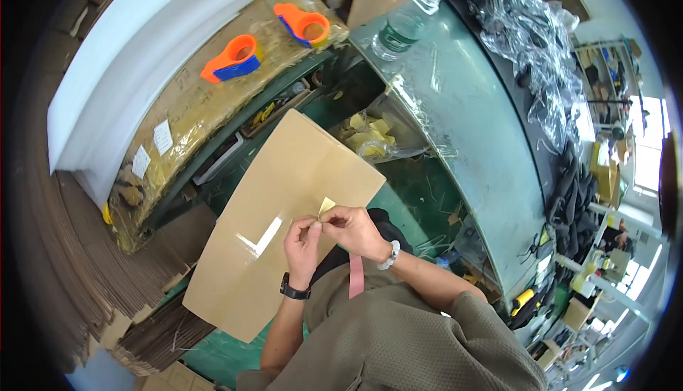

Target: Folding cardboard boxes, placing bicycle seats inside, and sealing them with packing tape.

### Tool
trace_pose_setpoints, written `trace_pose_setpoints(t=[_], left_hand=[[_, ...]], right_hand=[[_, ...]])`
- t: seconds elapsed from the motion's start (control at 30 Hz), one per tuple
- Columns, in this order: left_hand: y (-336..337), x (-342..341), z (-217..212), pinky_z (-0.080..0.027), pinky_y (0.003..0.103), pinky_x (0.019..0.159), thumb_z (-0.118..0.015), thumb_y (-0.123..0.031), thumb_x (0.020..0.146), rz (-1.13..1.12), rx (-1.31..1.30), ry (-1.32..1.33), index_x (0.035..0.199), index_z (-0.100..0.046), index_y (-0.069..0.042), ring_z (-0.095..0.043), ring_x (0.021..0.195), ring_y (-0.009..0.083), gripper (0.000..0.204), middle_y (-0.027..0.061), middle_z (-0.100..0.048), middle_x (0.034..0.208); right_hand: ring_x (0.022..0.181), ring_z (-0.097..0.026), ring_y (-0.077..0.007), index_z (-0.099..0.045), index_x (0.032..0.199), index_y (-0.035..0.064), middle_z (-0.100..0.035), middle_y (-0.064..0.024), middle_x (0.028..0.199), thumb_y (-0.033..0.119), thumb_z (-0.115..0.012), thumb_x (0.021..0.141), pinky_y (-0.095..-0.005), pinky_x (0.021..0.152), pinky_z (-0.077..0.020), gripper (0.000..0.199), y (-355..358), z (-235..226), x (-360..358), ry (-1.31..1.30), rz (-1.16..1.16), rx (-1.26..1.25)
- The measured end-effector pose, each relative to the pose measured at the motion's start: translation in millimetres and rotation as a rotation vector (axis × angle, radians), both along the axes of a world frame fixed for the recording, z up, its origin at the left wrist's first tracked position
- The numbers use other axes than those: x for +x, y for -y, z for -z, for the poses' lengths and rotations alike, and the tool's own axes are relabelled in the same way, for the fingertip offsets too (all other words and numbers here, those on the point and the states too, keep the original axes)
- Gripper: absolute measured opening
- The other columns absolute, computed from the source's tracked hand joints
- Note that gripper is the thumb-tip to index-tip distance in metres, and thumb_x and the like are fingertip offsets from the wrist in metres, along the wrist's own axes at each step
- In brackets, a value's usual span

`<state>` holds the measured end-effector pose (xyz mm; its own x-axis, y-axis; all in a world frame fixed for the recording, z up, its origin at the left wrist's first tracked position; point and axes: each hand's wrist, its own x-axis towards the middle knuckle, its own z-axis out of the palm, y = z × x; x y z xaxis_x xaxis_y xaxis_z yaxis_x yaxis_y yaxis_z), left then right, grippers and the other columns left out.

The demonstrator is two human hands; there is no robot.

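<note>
Both hands meet over a flat brown cardboard sheet (284, 170) in front of my body. My left hand (304, 243) is pinched closed, its thumb and fingertips touching those of my other hand. My right hand (353, 230) is also closed in a pinch. A small pale yellow paper slip (326, 205) sticks up from between the fingertips; its lower part is hidden by them. Glossy clear tape (257, 240) shows on the cardboard left of my hands. A pink strip (356, 276) hangs below my right hand against my clothing.
Two orange-and-blue tape dispensers (237, 59) sit on the tape-covered bench at upper left, beside white foam sheets (142, 42). A plastic bottle (407, 24) stands on the green table (462, 85). A bag of yellow scraps (370, 135) lies beyond the cardboard. Stacked cardboard (85, 277) fills the left.
</note>
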<state>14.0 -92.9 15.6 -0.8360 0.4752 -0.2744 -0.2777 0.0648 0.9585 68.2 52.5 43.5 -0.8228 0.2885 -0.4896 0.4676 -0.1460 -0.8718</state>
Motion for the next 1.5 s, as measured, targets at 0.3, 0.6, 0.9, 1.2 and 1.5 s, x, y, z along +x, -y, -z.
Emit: trace_pose_setpoints(t=[0.3, 0.6, 0.9, 1.2, 1.5], left_hand=[[-56, 19, -8, -0.050, 0.025, 0.075, -0.063, -0.007, 0.095, 0.161, -0.065, -0.043, 0.095, -0.060, 0.002, -0.058, 0.083, 0.0111, 0.009, 0.0067, -0.060, 0.098], [-100, 47, -24, -0.049, 0.026, 0.077, -0.057, -0.013, 0.099, 0.205, -0.330, -0.105, 0.109, -0.064, 0.008, -0.059, 0.086, 0.0119, 0.024, 0.0068, -0.067, 0.094], [-109, 56, -17, -0.050, 0.024, 0.075, -0.057, -0.016, 0.101, 0.228, -0.273, 0.057, 0.101, -0.065, 0.006, -0.059, 0.085, 0.0094, 0.024, 0.0054, -0.066, 0.091], [-100, 43, -23, -0.055, 0.029, 0.077, -0.060, -0.019, 0.099, 0.203, -0.103, 0.502, 0.096, -0.058, -0.001, -0.062, 0.083, 0.0119, 0.019, 0.0060, -0.063, 0.096], [-85, 43, -13, -0.047, 0.024, 0.076, -0.057, -0.012, 0.099, 0.214, -0.309, 0.084, 0.095, -0.063, 0.003, -0.058, 0.081, 0.0093, 0.017, 0.0027, -0.063, 0.091]], right_hand=[[0.069, -0.055, -0.0039, -0.071, 0.096, -0.0052, -0.067, -0.0010, 0.076, 0.005, -0.065, 0.087, -0.0230, 0.061, -0.0481, 0.015, -51, 3, 40, -0.036, 0.146, -0.179], [0.063, -0.064, -0.0095, -0.067, 0.079, -0.0045, -0.067, -0.0065, 0.069, 0.008, -0.068, 0.081, -0.0259, 0.057, -0.0528, 0.013, -88, 4, 63, -0.086, 0.289, -0.181], [0.062, -0.062, -0.0074, -0.064, 0.074, -0.0023, -0.063, -0.0016, 0.068, 0.006, -0.070, 0.081, -0.0232, 0.055, -0.0517, 0.012, -111, 6, 85, -0.099, 0.307, -0.411], [0.066, -0.064, -0.0078, -0.068, 0.085, -0.0022, -0.067, -0.0034, 0.073, 0.010, -0.066, 0.087, -0.0230, 0.060, -0.0522, 0.012, -109, 18, 88, -0.132, 0.084, -0.554], [0.058, -0.062, -0.0106, -0.065, 0.092, 0.0021, -0.065, -0.0023, 0.072, 0.014, -0.060, 0.091, -0.0236, 0.055, -0.0513, 0.012, -130, 75, 73, 0.013, 0.139, -0.788]])
